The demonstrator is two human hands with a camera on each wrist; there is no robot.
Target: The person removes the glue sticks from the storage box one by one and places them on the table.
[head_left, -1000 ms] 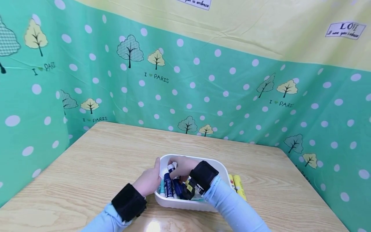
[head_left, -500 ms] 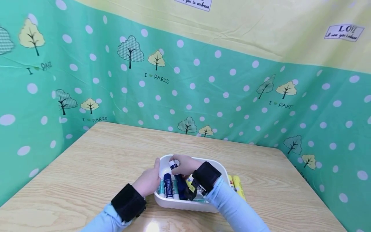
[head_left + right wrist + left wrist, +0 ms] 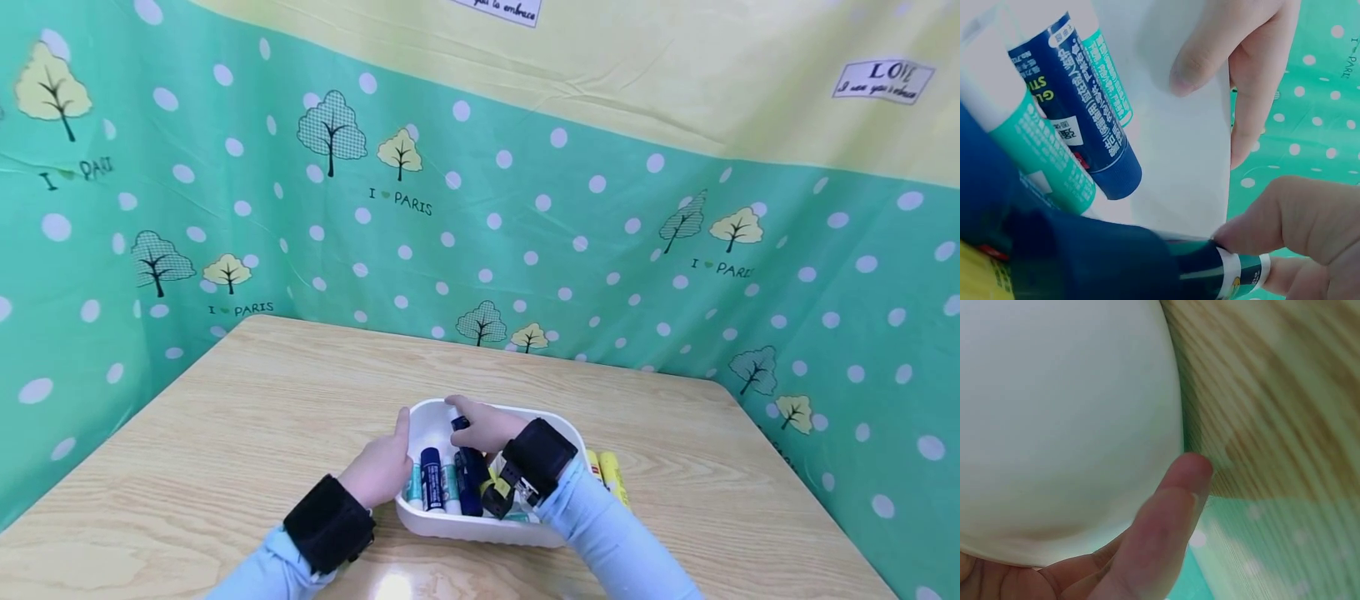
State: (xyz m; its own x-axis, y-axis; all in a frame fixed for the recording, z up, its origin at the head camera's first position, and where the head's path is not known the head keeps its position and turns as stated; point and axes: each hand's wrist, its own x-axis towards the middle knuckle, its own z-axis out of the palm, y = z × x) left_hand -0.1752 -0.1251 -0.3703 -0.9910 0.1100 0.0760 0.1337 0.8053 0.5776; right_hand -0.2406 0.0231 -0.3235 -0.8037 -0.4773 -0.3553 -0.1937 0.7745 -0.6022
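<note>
A white plastic bin [image 3: 480,527] stands on the table. My left hand [image 3: 381,468] grips its left wall, with the thumb inside and fingers outside in the right wrist view. Over the bin's far side, my right hand [image 3: 491,427] pinches a dark blue glue stick [image 3: 460,423] between thumb and fingers; in the right wrist view much of it is hidden. Side by side at the left of the bin lie a teal-and-white glue stick [image 3: 414,486], a navy glue stick [image 3: 1085,106] and another teal-and-white glue stick [image 3: 1047,156]. A dark blue object [image 3: 469,483] lies to their right.
A black-and-yellow object [image 3: 497,498] lies in the bin, partly under my right wrist. Outside the bin's right end lie yellow tubes [image 3: 613,477] on the wooden table [image 3: 247,433]. A green polka-dot cloth [image 3: 420,242] hangs behind the table.
My right hand has moved slightly right and toward the bin's far wall with the glue stick, uncovering a teal-and-white glue stick. The left hand keeps its hold on the bin.
</note>
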